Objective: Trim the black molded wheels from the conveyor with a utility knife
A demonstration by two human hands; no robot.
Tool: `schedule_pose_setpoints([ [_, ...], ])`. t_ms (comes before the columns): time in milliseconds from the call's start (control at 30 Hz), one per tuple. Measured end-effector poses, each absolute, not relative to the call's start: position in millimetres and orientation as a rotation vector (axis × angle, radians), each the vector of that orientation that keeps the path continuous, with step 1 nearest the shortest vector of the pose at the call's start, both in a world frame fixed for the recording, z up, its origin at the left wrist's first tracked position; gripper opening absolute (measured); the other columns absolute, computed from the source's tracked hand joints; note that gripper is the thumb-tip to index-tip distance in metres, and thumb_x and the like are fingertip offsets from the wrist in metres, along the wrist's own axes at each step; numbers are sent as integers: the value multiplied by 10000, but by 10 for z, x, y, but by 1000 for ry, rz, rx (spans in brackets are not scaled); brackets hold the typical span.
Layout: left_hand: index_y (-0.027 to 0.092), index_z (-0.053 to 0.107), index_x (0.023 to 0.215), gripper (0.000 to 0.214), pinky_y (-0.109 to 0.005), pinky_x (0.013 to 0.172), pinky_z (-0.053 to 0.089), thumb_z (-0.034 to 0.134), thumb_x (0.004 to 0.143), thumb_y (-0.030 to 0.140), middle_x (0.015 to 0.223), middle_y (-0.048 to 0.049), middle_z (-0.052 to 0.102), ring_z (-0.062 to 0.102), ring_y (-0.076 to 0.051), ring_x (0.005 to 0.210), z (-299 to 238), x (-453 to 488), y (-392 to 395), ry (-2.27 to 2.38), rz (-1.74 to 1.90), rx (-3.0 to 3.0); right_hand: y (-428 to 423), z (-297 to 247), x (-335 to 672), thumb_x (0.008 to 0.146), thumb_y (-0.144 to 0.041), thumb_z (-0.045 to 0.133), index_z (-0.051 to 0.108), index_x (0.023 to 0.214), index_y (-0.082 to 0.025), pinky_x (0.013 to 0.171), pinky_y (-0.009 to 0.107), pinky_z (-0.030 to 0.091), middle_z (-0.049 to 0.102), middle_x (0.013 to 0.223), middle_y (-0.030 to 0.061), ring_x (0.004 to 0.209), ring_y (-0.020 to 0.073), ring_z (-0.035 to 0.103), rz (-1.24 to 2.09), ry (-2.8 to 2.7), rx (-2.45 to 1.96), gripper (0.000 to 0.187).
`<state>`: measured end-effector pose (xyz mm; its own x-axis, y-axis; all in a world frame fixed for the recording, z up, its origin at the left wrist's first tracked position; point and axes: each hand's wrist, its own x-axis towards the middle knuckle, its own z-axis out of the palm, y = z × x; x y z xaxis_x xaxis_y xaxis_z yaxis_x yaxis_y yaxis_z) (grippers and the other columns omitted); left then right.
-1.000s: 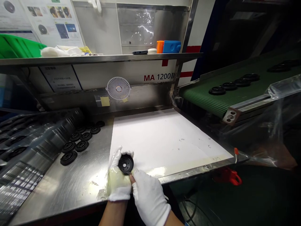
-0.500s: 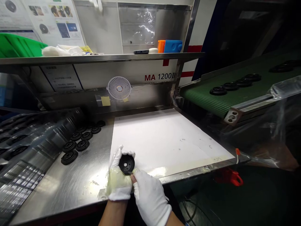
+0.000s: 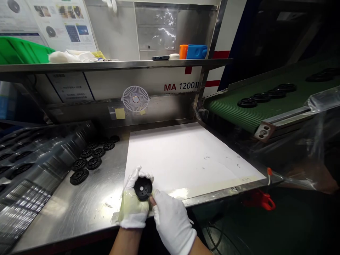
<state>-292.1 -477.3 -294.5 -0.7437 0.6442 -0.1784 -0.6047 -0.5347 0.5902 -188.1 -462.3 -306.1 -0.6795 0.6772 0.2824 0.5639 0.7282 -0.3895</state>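
My left hand (image 3: 135,202), in a white glove with a yellowish palm, is closed around a black disc-shaped part (image 3: 142,191) with a small hole at its centre. The disc's face is turned up toward me, above the table's front edge. Close against its lower right rim is my right hand (image 3: 171,216), gloved in white, with one bare fingertip showing. Its fingers are pinched together; a thin tip seems to reach the rim, but what they hold is too small to name. Several similar black discs (image 3: 94,163) lie on the metal tabletop to the left.
A white sheet (image 3: 180,156) covers the middle of the table. Stacked clear trays (image 3: 34,191) with black discs stand at left. On the right, a green conveyor belt (image 3: 228,108) carries more discs. A shelf (image 3: 127,64) crosses above a small white fan (image 3: 135,99).
My right hand has shifted slightly down and right along the disc's rim. The disc has tilted a little in my left hand. The view has moved slightly.
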Motion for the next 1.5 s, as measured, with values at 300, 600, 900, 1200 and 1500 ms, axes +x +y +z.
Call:
schedule_pose_setpoints([
  [300, 109, 620, 993, 296, -452, 711, 529, 536, 714, 161, 819, -123, 636, 620, -257, 804, -2875, -2958, -4863, 795, 2070, 51, -4588, -3078, -1851, 903, -244, 360, 526, 822, -231, 538, 292, 228, 614, 723, -3, 616, 171, 558, 451, -2503, -916, 185],
  [600, 151, 627, 832, 174, -263, 667, 518, 599, 689, 55, 648, 3, 542, 548, -106, 619, -2855, -2923, -4746, 665, 2158, -75, -4621, -3095, -1867, 883, -230, 370, 536, 833, -233, 525, 303, 209, 615, 719, 6, 597, 183, 564, 366, -2513, -940, 173],
  [900, 92, 622, 994, 298, -507, 774, 502, 513, 728, 169, 796, -128, 635, 622, -258, 791, -2759, -2953, -4877, 802, 2052, -51, -4624, -3040, -1824, 912, -262, 334, 515, 792, -235, 546, 268, 273, 602, 717, -24, 624, 151, 546, 650, -2461, -782, 219],
  [1200, 95, 643, 862, 175, -498, 844, 478, 549, 716, 110, 773, -84, 615, 608, -209, 780, -2643, -2996, -4893, 734, 2164, -140, -4122, -2790, -1326, 674, -356, 689, 579, 1047, -254, 613, 284, 433, 652, 843, 9, 724, 212, 617, 550, -2559, -1150, 402],
  [1500, 86, 637, 821, 111, -468, 853, 487, 583, 727, 114, 739, -60, 580, 580, -169, 736, -2472, -2832, -4864, 657, 2122, -209, -4242, -2717, -1258, 906, -299, 353, 553, 924, -221, 630, 263, 468, 620, 792, 29, 710, 165, 598, 789, -2363, -805, 215],
])
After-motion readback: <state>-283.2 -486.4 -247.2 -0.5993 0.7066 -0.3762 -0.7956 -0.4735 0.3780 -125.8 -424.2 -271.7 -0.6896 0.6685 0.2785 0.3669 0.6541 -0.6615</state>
